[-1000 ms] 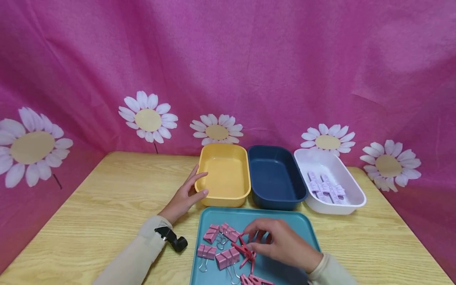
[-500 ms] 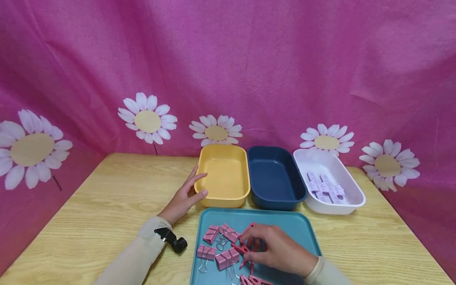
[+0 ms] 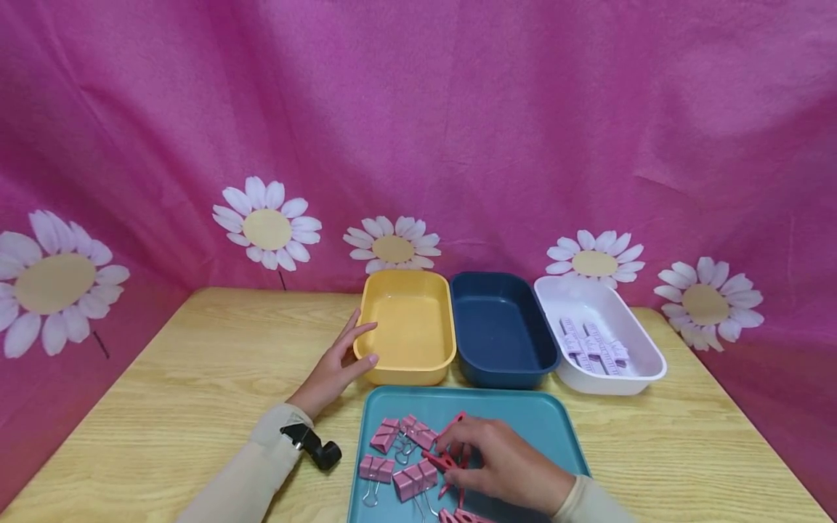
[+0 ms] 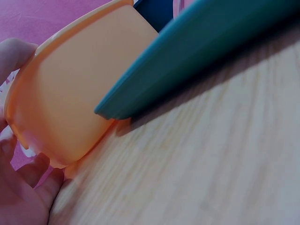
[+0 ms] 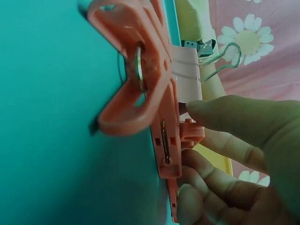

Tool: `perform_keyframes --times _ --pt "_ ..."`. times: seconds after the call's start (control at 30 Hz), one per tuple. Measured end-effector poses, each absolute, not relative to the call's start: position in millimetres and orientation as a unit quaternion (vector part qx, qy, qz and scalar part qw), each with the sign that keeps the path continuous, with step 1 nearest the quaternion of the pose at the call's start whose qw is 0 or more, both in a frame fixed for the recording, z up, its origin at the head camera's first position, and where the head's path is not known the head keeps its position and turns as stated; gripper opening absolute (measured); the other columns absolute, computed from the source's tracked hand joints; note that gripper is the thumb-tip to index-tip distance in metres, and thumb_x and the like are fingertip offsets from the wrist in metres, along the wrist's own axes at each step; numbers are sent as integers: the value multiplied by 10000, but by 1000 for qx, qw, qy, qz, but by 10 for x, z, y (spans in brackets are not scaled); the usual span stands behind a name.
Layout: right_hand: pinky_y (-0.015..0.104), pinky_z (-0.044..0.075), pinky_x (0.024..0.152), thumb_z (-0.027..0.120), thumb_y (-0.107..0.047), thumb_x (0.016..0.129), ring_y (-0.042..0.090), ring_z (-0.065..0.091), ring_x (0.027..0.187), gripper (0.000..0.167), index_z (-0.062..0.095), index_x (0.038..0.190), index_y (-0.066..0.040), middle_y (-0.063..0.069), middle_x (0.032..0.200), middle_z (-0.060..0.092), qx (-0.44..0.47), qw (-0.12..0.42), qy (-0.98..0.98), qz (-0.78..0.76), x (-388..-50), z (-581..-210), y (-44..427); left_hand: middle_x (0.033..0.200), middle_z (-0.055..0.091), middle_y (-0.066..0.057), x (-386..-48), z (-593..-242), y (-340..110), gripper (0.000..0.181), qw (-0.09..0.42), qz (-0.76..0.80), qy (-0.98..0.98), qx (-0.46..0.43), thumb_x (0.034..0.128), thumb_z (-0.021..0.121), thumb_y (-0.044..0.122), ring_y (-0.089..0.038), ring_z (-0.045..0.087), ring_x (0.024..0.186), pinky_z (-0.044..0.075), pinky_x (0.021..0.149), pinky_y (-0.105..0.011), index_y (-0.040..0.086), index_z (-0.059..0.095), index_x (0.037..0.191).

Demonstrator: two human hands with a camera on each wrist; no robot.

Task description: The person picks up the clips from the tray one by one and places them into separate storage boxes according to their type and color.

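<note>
- On the teal tray (image 5: pixel 51 84) lie orange-red clothespins (image 5: pixel 155 70).
- Over the tray, the right hand (image 5: pixel 239 147) touches them.
- On the tray lies also one binder clip (image 5: pixel 186 68).

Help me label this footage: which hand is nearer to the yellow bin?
Left. The left hand touches the yellow bin at its left side, toward the near corner; the right hand is apart from it, over the teal tray, at the red clothespins.

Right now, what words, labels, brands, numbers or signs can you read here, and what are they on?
No text can be read.
Pale purple strips in the white bin: fine markings, too small to make out.
Red clothespins and pink binder clips: no lettering visible.
</note>
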State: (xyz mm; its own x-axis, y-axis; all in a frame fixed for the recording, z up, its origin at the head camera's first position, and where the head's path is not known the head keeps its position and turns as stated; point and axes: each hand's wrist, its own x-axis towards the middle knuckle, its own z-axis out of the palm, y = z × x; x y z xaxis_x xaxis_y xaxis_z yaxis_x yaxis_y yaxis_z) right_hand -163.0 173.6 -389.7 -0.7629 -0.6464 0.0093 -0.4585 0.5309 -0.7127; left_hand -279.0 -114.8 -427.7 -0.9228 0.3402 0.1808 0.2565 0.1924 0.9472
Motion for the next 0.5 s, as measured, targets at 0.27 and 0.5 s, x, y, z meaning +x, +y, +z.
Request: perform_keyframes --times 0.27,0.5 --pt "217 501 655 745 -252 854 10 556 722 204 684 1047 -228 -168 785 597 -307 138 871 -359 -1620 -3898 1723 1623 -2 0 -2637 -4064 -1128 578 46 599 777 187 952 621 228 -278 91 1472 218 1150 -424 160 385 1476" --pt "195 473 598 740 -205 849 8 536 670 223 681 1064 -207 -154 736 581 -307 143 873 -351 -1626 -3878 1751 1623 5 25 -2636 -4057 -1121 572 46 601 776 183 951 622 233 -257 82 1474 202 1158 -419 184 392 1472"
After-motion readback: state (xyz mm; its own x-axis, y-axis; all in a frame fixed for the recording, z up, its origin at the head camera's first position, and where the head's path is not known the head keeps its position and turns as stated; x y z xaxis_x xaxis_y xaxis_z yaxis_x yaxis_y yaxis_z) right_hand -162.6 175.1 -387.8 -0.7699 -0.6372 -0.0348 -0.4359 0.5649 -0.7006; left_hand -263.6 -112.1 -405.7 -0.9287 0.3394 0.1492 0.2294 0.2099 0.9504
